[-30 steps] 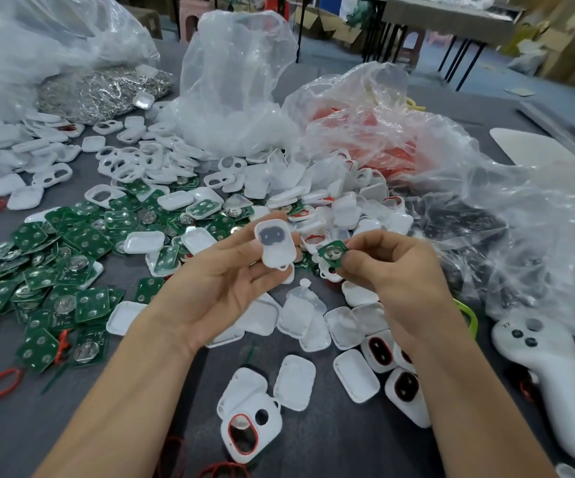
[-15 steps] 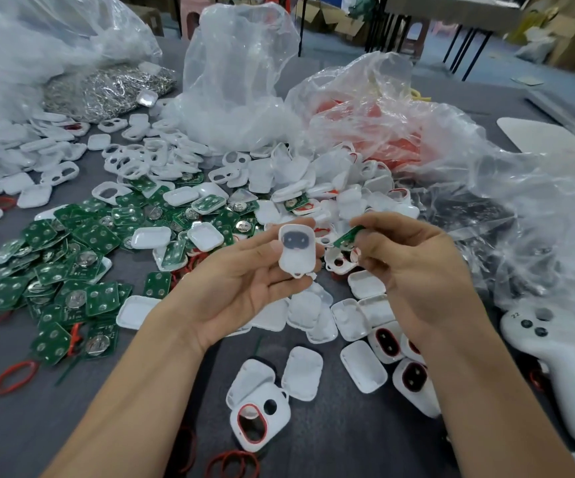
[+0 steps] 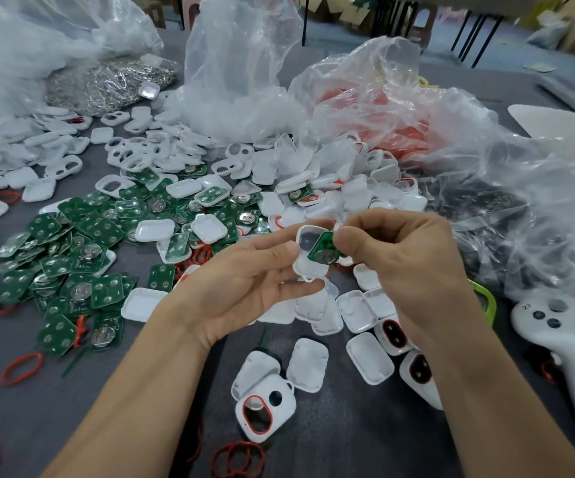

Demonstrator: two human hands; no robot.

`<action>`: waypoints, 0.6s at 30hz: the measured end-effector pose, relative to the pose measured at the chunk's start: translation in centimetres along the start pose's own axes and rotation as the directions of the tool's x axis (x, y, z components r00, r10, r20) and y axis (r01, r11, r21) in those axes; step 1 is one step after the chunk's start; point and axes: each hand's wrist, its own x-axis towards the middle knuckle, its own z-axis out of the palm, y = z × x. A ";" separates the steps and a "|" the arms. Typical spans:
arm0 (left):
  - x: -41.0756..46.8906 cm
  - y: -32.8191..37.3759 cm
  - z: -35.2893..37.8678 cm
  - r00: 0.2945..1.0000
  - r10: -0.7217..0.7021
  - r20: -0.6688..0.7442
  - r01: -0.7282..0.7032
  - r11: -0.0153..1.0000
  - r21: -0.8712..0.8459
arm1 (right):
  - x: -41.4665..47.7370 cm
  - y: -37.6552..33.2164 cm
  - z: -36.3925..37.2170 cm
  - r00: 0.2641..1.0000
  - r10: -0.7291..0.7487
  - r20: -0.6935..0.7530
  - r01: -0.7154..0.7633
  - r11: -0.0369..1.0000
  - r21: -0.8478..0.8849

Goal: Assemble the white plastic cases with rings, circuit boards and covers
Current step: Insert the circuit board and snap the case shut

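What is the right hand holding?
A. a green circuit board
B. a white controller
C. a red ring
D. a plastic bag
A: the right hand pinches a green circuit board over the white case held by the left hand.

A white rounded case (image 3: pixel 308 258) sits hollow side up in the left hand (image 3: pixel 244 288), gripped between thumb and fingers. A green board (image 3: pixel 321 249) with a silver coin cell, pinched by the right hand (image 3: pixel 399 260), leans tilted into the case's right side. More green boards (image 3: pixel 72 257) lie heaped at the left. Plain white covers (image 3: pixel 308 365) lie scattered near the centre, beside a ringed case (image 3: pixel 265 412) with red around its oval opening. Loose red rings (image 3: pixel 22 367) lie at the near left. Other cases (image 3: pixel 313 181) are piled far centre.
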 end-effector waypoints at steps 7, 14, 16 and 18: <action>0.0 -0.1 -0.1 1.000 -0.006 0.029 0.005 1.000 0.019 | 0.0 0.6 0.5 0.998 -0.043 0.049 0.047 0.995 -0.087; 0.0 -0.2 0.0 1.000 -0.005 0.003 0.005 1.000 0.019 | 0.0 1.1 0.4 0.987 -0.158 0.036 0.162 0.946 -0.281; 0.0 -0.2 -0.1 1.000 -0.004 -0.003 0.004 1.000 0.020 | -0.1 1.2 0.4 0.985 -0.172 0.031 0.173 0.933 -0.315; 0.0 -0.1 -0.1 1.000 -0.005 -0.009 0.005 1.000 0.019 | 0.0 1.2 0.3 0.984 -0.176 0.032 0.177 0.928 -0.329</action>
